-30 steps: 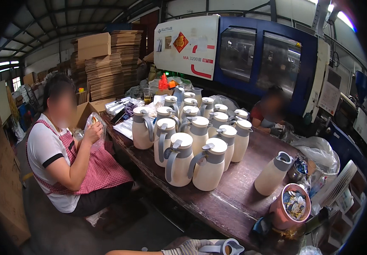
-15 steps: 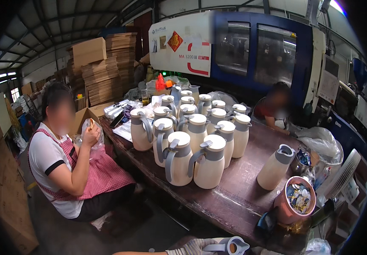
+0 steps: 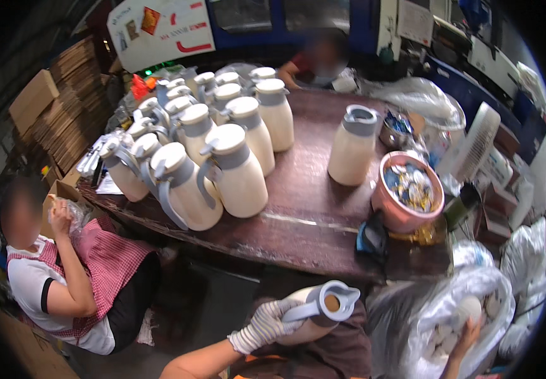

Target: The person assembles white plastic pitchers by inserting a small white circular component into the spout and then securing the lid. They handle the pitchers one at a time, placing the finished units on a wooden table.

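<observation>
1. Head view, hands: my left hand (image 3: pixel 266 328), in a striped white knit glove, is wrapped around the handle of a cream jug with a pale grey collar (image 3: pixel 319 313), tilted over my lap, its mouth uncovered. My bare right hand (image 3: pixel 467 340) appears to pinch a round cream disc (image 3: pixel 469 308) in a clear plastic bag (image 3: pixel 406 316).
2. Head view, progress (judged): the clustered lidded cream jugs (image 3: pixel 240 184) on the dark red-brown table (image 3: pixel 311 243) look finished; my held jug and a lone open-topped cream jug (image 3: pixel 351 155) remain lidless.
3. Head view, versus 0.5 s ago: view swung downward; my right hand and the disc have come into sight; the lone jug still stands near the pink bucket (image 3: pixel 406 215).
</observation>
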A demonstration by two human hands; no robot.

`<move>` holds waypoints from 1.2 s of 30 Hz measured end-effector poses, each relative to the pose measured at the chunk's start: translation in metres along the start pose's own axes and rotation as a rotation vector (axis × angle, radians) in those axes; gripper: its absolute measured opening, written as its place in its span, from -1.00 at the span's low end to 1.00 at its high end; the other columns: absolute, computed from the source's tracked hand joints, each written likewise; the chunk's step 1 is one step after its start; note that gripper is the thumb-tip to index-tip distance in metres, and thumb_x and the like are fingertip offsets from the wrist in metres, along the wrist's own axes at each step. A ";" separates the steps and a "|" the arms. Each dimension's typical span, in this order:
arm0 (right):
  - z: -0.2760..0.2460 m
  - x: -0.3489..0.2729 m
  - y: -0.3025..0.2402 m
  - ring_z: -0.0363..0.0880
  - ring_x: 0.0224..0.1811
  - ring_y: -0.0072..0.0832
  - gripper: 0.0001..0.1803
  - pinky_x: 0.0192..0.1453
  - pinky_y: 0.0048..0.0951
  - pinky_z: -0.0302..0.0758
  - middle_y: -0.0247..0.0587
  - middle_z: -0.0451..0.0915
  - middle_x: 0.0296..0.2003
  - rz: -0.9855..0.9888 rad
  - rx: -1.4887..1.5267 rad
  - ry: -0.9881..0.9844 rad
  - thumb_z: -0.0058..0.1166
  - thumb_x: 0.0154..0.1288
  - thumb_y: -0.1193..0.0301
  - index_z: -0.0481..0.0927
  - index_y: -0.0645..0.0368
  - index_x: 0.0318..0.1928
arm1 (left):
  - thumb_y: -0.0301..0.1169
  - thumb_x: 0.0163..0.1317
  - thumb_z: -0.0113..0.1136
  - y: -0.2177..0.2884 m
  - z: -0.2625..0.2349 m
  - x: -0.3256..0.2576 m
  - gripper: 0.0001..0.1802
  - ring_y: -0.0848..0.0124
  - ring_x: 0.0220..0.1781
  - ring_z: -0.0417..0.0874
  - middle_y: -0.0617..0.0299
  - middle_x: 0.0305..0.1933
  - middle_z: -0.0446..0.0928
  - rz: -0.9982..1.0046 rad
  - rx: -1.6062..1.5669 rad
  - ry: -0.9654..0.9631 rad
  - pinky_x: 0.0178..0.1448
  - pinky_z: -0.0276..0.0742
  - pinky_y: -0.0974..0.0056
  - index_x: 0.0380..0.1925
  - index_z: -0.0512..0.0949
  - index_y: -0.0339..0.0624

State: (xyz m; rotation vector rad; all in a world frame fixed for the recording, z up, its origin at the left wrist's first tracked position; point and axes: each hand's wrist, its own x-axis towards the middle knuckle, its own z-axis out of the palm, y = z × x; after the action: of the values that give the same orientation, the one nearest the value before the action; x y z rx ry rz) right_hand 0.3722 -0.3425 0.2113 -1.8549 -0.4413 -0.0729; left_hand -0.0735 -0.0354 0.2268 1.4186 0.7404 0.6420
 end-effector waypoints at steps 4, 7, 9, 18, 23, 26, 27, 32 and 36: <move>0.116 -0.057 -0.160 0.46 -0.02 -0.45 -0.35 0.05 -0.47 0.39 -0.21 0.49 -0.07 0.073 0.261 -0.703 0.18 0.03 0.21 0.44 0.25 0.14 | -0.37 0.07 0.39 0.014 0.008 0.004 -0.60 0.47 -0.18 0.66 0.17 -0.24 0.66 0.049 0.200 -0.053 -0.01 0.55 0.34 -0.06 0.62 -0.25; 0.180 -0.077 -0.187 0.44 0.03 -0.45 -0.34 0.14 -0.45 0.35 -0.21 0.48 -0.07 0.257 0.307 -1.224 0.28 0.05 0.21 0.43 0.29 0.12 | -0.36 0.05 0.40 0.012 0.006 -0.006 -0.58 0.33 -0.16 0.71 0.07 -0.21 0.67 0.079 0.287 -0.049 0.00 0.57 0.30 -0.06 0.62 -0.24; 0.211 -0.083 -0.198 0.49 -0.08 -0.53 -0.50 0.05 -0.51 0.40 -0.25 0.54 -0.16 0.245 0.250 -1.327 0.25 0.19 0.27 0.50 0.31 0.07 | -0.31 0.09 0.38 0.016 0.000 -0.015 -0.56 0.36 -0.12 0.69 0.11 -0.16 0.67 0.072 0.352 -0.067 0.03 0.55 0.32 0.00 0.60 -0.18; 0.225 -0.106 -0.225 0.34 0.28 0.03 -0.13 0.32 -0.15 0.32 0.15 0.30 0.26 -0.550 -0.242 -1.220 0.25 0.11 -0.04 0.29 0.16 0.32 | -0.36 0.09 0.35 0.006 -0.002 -0.004 -0.59 0.19 -0.11 0.71 0.03 -0.16 0.67 0.057 0.316 -0.101 0.02 0.58 0.25 -0.02 0.61 -0.18; 0.234 -0.121 -0.223 0.33 0.27 0.09 -0.04 0.26 -0.08 0.37 0.34 0.25 0.25 -0.646 -0.591 -1.103 0.25 0.06 -0.14 0.22 0.07 0.37 | -0.31 0.09 0.34 0.009 0.000 0.007 -0.58 0.13 -0.12 0.70 0.00 -0.16 0.66 0.080 0.401 -0.125 0.00 0.58 0.22 -0.01 0.60 -0.16; 0.234 -0.111 -0.236 0.31 0.28 0.13 -0.08 0.26 -0.03 0.36 0.35 0.24 0.26 -0.530 -0.580 -1.235 0.28 0.04 -0.07 0.25 -0.02 0.37 | -0.29 0.04 0.36 0.017 0.000 0.010 -0.55 0.07 -0.09 0.68 -0.02 -0.14 0.64 0.058 0.407 -0.103 0.02 0.57 0.17 -0.02 0.60 -0.14; 0.235 -0.105 -0.234 0.30 0.28 0.18 -0.12 0.29 0.01 0.33 0.35 0.20 0.29 -0.585 -0.489 -1.311 0.32 0.02 0.01 0.26 -0.09 0.36 | -0.30 0.02 0.37 0.014 -0.003 0.010 -0.54 0.06 -0.08 0.67 -0.03 -0.14 0.64 0.087 0.422 -0.093 0.03 0.56 0.16 -0.02 0.60 -0.14; 0.234 -0.103 -0.216 0.25 0.30 0.22 -0.13 0.31 0.01 0.29 0.37 0.12 0.32 -0.863 -0.391 -1.299 0.29 0.07 -0.01 0.24 -0.02 0.35 | -0.33 -0.04 0.38 0.006 -0.014 0.017 -0.52 0.02 -0.03 0.65 -0.06 -0.11 0.63 0.102 0.370 -0.135 0.06 0.54 0.14 -0.04 0.60 -0.16; 0.235 -0.127 -0.216 0.23 0.31 0.18 -0.10 0.31 0.00 0.29 0.36 0.17 0.29 -0.553 -0.481 -1.088 0.21 0.14 -0.08 0.20 0.12 0.36 | -0.30 -0.03 0.39 0.020 0.001 0.013 -0.52 0.03 -0.08 0.67 -0.06 -0.11 0.63 0.035 0.452 -0.123 0.02 0.57 0.15 -0.04 0.61 -0.18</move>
State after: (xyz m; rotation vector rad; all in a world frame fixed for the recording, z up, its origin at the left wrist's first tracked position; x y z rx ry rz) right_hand 0.1424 -0.1020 0.2953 -2.0513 -1.8074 0.5246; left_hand -0.0638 -0.0247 0.2454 1.8702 0.7949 0.4223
